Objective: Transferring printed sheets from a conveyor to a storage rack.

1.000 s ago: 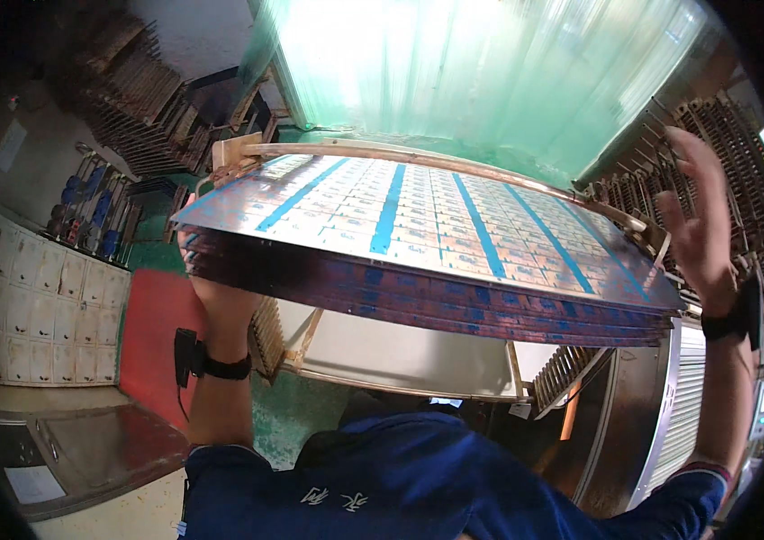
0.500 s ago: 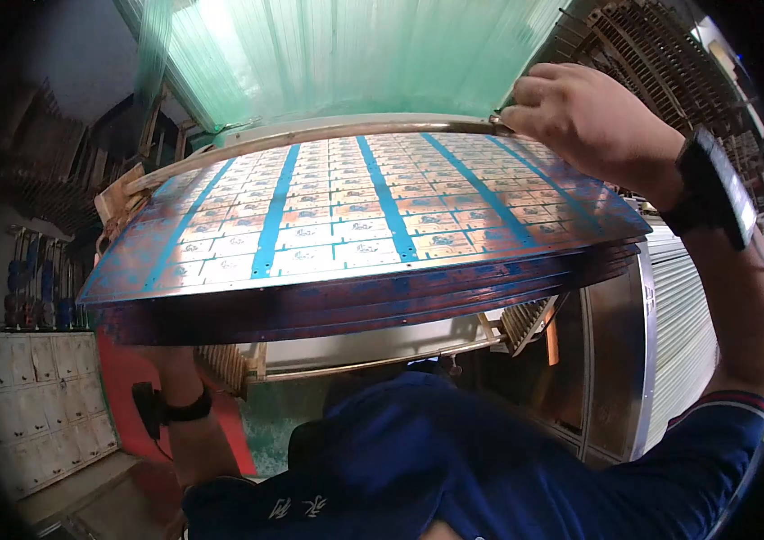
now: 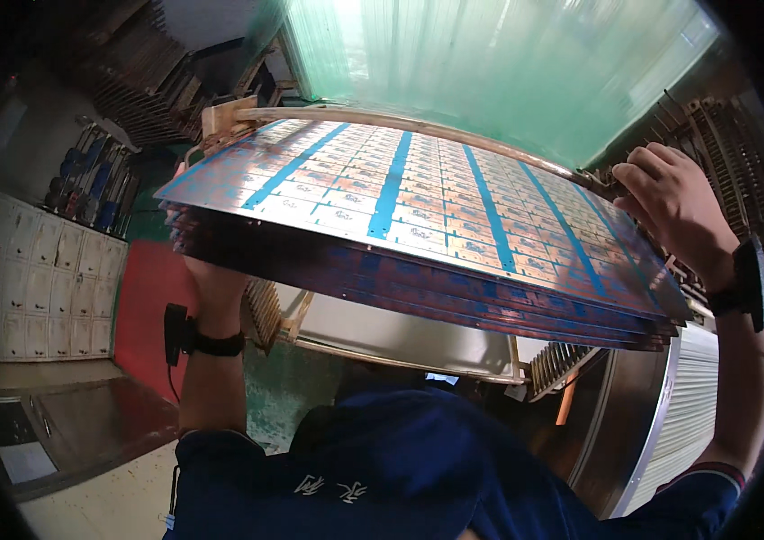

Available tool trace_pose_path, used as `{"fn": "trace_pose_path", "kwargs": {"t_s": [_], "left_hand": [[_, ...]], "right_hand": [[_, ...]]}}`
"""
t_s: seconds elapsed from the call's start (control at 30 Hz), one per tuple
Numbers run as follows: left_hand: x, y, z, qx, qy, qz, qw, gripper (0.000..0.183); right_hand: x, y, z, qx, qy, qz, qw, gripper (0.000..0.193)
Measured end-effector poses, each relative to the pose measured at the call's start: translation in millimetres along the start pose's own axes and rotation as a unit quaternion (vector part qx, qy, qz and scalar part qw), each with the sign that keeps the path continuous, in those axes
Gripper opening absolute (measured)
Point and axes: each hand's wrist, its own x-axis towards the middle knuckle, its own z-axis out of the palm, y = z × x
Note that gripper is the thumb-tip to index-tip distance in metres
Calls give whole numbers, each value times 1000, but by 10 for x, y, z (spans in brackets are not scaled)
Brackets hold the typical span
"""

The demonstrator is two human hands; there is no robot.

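A stack of large copper-coloured circuit board panels (image 3: 436,202), with blue stripes and rows of small rectangles, is tilted in front of me, its near edge sloping down to the right. My left hand (image 3: 211,274) holds the left end of the stack from beneath; most of its fingers are hidden by the panels. By the far right corner, my right hand (image 3: 674,202) is raised with its fingers curled; whether something is in them is hidden. A wooden bar (image 3: 400,120) of a frame runs along the far edge of the stack.
Green translucent sheeting (image 3: 499,72) hangs beyond the frame. Slatted racks (image 3: 733,153) stand at the far right, and pale lockers (image 3: 35,279) at the left beside a red panel (image 3: 157,297). Below the stack is a white-bottomed rack (image 3: 400,333) with slatted ends.
My view has turned, so the stack and frame appear farther right and tilted down to the right. My right hand has come away from the frame bar's end. More of my left forearm shows.
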Motion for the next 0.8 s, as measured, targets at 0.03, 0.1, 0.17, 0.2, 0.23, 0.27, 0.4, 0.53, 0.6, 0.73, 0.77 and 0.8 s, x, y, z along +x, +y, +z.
{"fn": "trace_pose_path", "kwargs": {"t_s": [0.03, 0.1, 0.17, 0.2, 0.23, 0.27, 0.4, 0.53, 0.6, 0.73, 0.77, 0.8], "left_hand": [[36, 67, 91, 13, -5, -9, 1000, 49], [109, 217, 283, 27, 52, 14, 998, 43], [187, 433, 548, -220, 62, -16, 973, 41], [182, 349, 449, -219, 64, -14, 974, 41], [140, 276, 212, 43, 19, 68, 997, 39], [168, 310, 228, 296, -30, 139, 945, 38], [-91, 289, 436, 409, 71, 196, 888, 25], [-736, 66, -51, 400, 82, 5, 913, 22], [-684, -77, -48, 382, 47, -4, 923, 24], [-225, -166, 81, 439, 0, 24, 898, 25], [-99, -147, 183, 398, 7, -67, 915, 25], [-30, -141, 232, 353, 13, -158, 922, 26]], "right_hand": [[2, 0, 0, -15, -4, 1, 1000, 25], [20, 30, -4, -17, -15, -11, 1000, 25], [6, 60, -13, -21, -29, -21, 999, 26], [0, 63, -17, -19, -38, -13, 999, 26], [-11, 59, -39, -15, -42, -11, 999, 26], [-35, 68, -19, -16, -41, -14, 999, 26], [-378, 115, 181, 180, 133, 159, 962, 21], [-1375, 28, 969, 375, 361, 451, 725, 32], [-1951, -505, 1579, 436, 286, 581, 625, 43], [-1649, -1545, 2106, 559, 282, 589, 512, 25], [-1489, -1552, 2067, 549, 289, 583, 524, 21], [-1366, -1517, 1980, 586, 298, 597, 459, 20]]}}
